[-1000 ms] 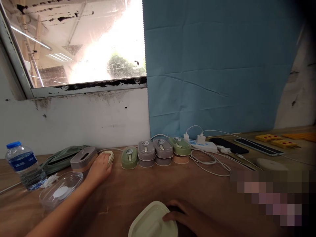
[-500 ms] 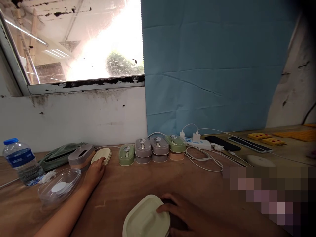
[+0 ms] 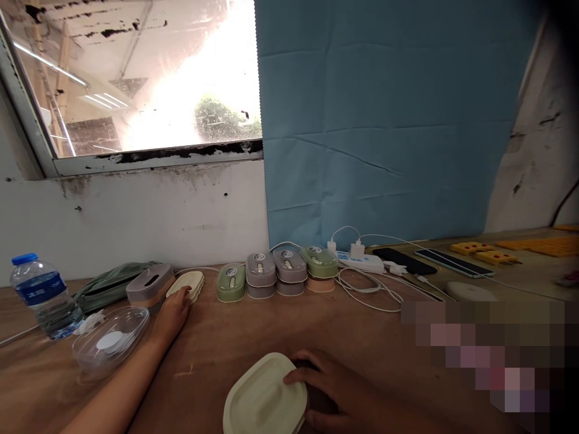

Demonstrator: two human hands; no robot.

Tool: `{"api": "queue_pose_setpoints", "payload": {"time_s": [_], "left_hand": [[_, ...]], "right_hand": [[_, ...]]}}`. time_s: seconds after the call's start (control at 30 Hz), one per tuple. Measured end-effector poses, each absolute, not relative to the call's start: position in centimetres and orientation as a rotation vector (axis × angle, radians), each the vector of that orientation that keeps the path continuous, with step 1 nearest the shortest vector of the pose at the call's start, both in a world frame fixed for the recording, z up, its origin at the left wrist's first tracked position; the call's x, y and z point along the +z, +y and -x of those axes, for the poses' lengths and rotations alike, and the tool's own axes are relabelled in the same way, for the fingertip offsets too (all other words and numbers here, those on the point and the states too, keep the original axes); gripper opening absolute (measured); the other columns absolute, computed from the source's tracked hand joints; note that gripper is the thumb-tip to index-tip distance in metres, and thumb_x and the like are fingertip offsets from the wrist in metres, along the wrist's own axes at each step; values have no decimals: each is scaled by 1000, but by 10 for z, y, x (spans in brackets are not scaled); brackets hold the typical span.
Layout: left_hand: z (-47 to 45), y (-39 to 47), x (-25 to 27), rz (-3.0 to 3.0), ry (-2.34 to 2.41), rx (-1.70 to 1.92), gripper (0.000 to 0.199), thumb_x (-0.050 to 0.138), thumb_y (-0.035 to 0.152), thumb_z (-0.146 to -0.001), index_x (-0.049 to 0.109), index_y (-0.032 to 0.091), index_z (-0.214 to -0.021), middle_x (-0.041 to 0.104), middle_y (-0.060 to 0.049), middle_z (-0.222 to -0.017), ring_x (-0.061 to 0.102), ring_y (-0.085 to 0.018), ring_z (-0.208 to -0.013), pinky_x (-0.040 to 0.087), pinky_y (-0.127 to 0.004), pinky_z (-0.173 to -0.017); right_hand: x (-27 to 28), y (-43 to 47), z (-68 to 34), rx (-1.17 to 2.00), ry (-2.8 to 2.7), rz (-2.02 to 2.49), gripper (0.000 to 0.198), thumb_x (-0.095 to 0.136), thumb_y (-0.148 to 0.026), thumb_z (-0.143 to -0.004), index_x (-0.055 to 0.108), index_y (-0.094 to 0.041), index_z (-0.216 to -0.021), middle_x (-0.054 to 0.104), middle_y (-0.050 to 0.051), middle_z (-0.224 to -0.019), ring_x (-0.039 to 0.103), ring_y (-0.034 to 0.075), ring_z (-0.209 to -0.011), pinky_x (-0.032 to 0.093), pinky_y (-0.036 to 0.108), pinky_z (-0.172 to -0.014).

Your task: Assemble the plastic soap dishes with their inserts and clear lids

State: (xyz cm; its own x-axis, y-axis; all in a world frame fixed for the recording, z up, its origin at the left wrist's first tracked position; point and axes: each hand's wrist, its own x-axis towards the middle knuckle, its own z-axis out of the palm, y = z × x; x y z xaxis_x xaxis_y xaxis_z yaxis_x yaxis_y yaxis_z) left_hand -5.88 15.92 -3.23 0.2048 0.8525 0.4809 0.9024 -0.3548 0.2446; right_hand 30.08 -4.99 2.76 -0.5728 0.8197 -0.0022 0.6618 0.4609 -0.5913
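Note:
My left hand (image 3: 176,310) reaches to the back left, its fingers closed over the near right edge of a small stack of cream lids (image 3: 186,282). Low in the middle of the view lies a pale cream rounded lid (image 3: 260,392) with a raised centre; what sits under it is mostly hidden. My right hand (image 3: 328,386) grips its right side, thumb and fingers curled at the edge. Left of the stack stands a mauve and peach lunch box (image 3: 151,286). In front of that box rests a clear plastic cover (image 3: 131,337) with a white round label.
Several green and mauve lunch boxes (image 3: 260,269) line the wall side. A water bottle (image 3: 43,295) and a green bag (image 3: 106,288) are at left. A power strip (image 3: 366,261) with white cables (image 3: 371,306), phones (image 3: 404,261) and yellow blocks (image 3: 495,256) occupy the right.
The view shifts slightly. Both hands keep nearly the same places, the left at the lid stack and the right on the near lid.

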Motion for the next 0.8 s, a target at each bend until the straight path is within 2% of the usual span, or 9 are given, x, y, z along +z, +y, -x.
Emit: {"api": "queue_pose_setpoints", "payload": {"time_s": [0.2,0.53,0.8], "left_hand": [[61,166,-36,2365,-1694,-828,33,36,21,-76,45,13,-108,57,-11,-107,52,-23,-101,39,-37,-89],[64,168,-33,2392,-1657,-846,34,39,27,-75,46,14,-106,57,-12,-108,52,-24,-101,39,-37,-88],[70,168,-33,2452,-1659,-895,33,40,32,-77,45,18,-106,60,-9,-103,56,-21,-97,42,-33,-85]], "right_hand": [[22,-48,-302,804,-2423,1276,45,53,-36,-76,45,-32,-120,36,3,-128,35,22,-117,30,33,-98],[24,-49,-302,818,-2415,1251,44,53,-36,-77,46,-31,-120,37,3,-128,34,22,-118,29,32,-98],[22,-48,-302,827,-2425,1263,43,52,-37,-78,44,-32,-120,36,3,-128,34,22,-118,29,33,-99]]}}
